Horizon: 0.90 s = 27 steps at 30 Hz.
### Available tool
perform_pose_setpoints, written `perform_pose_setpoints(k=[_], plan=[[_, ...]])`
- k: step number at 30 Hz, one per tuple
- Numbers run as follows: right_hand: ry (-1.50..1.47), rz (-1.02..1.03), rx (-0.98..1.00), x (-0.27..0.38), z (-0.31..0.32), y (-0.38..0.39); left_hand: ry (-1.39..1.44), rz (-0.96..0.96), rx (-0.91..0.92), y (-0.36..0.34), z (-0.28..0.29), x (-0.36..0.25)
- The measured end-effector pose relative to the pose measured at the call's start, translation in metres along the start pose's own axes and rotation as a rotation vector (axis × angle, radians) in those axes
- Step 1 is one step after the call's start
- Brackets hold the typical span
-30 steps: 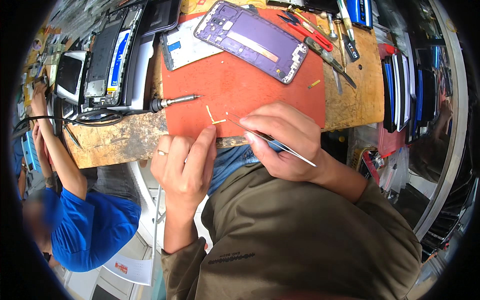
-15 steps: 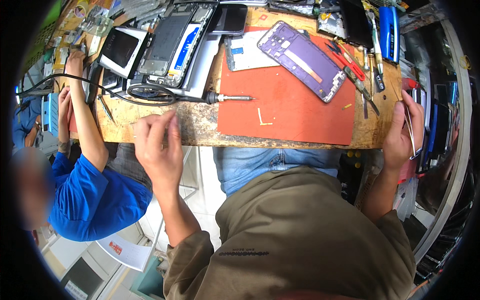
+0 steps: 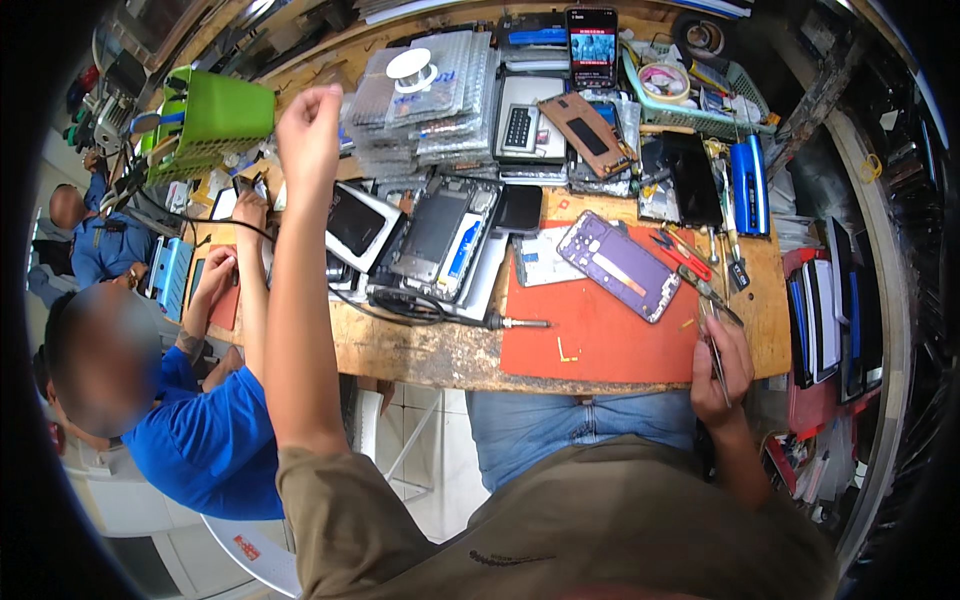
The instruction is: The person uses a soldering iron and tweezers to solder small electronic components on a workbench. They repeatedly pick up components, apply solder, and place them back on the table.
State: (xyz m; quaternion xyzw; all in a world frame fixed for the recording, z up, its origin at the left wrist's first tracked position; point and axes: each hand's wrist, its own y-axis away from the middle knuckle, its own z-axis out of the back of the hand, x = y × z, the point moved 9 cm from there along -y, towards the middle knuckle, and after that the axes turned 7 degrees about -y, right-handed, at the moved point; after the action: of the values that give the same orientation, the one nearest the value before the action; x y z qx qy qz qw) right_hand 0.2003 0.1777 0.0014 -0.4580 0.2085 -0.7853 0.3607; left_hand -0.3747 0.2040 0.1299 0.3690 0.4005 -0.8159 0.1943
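Clearly, we are at a crowded repair desk (image 3: 455,368). At far left a green basket (image 3: 238,112) with perforated sides holds something blue-handled (image 3: 155,121); the rest of its load is hidden from us. Below it sits a co-worker in a blue shirt (image 3: 215,450), both hands over the desk.

Just right of the basket, the left hand (image 3: 310,125) hangs high on an outstretched arm, its fingers bent and drawn together; we cannot tell whether they pinch anything or touch the rim.

Next, a white spool (image 3: 410,68) tops a stack of bubble-wrapped packets (image 3: 450,115), probably for easy reach. Below lies an opened phone (image 3: 440,235). A soldering iron (image 3: 525,323) points its metal end over an orange mat (image 3: 620,350), presumably there to shield the wood; on it we find thin yellow strips (image 3: 566,351).

Farther right, a purple phone shell (image 3: 622,265) leans over a pale plate (image 3: 545,257). Behind, a pale green tray (image 3: 755,124) carries a roll of tape (image 3: 664,83) and small tools.

At the desk's near right, the right hand (image 3: 725,375) closes its fingers around slim tweezers (image 3: 715,358), points aimed away from the body, apparently to leave the mat unobstructed.
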Motion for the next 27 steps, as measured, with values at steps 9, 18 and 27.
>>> perform_pose_setpoints(k=[9,18,27], plan=[[0.198,0.048,-0.104,0.004,-0.002,0.006,-0.567,-0.032,-0.290,-0.250,-0.039,0.133],[0.291,0.038,-0.089,0.004,-0.005,0.004,-1.200,-0.460,-0.193,-0.300,-0.062,0.130],[0.143,0.052,-0.132,0.004,-0.001,-0.001,-0.112,-0.189,-0.195,-0.090,-0.003,0.008]])
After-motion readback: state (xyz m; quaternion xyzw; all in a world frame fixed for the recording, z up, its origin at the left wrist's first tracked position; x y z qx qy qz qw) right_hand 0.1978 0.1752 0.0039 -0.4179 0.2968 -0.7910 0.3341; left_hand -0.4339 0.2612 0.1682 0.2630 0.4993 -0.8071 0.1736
